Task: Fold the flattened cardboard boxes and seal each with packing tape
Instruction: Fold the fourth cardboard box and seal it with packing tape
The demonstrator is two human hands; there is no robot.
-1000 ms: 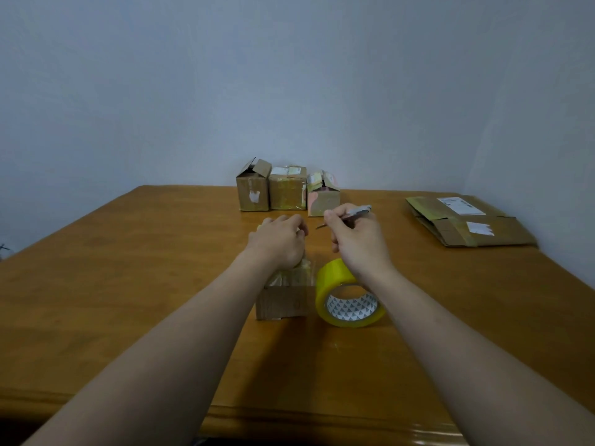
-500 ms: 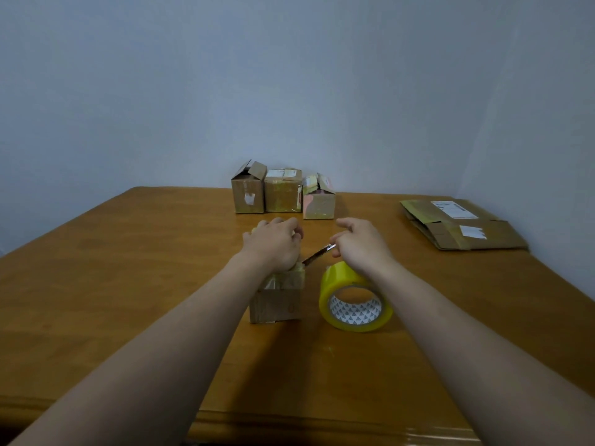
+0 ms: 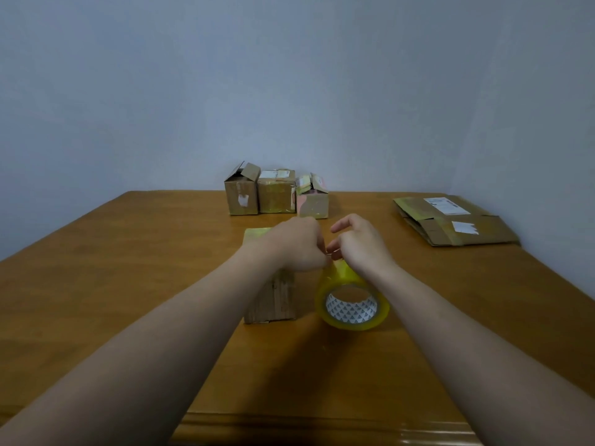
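A small brown cardboard box (image 3: 273, 299) stands upright at the table's middle, with yellowish tape across its top (image 3: 256, 233). My left hand (image 3: 294, 246) lies curled on the box top and pinches the tape strip at the right edge. A roll of clear yellow packing tape (image 3: 352, 312) stands on edge right beside the box. My right hand (image 3: 362, 247) hovers over the roll, its lower fingers meeting the left hand. A small metal glint of the cutter blade (image 3: 329, 251) shows between the two hands; the rest is hidden.
Three small taped boxes (image 3: 277, 194) stand in a row at the back of the wooden table (image 3: 128, 268). A stack of flattened cardboard boxes (image 3: 450, 226) lies at the back right near the wall. The table's front edge (image 3: 322, 426) runs just below my forearms.
My right hand came down from above the box, swung the blade toward my left hand, and now touches it over the roll. The left hand stayed on the box.
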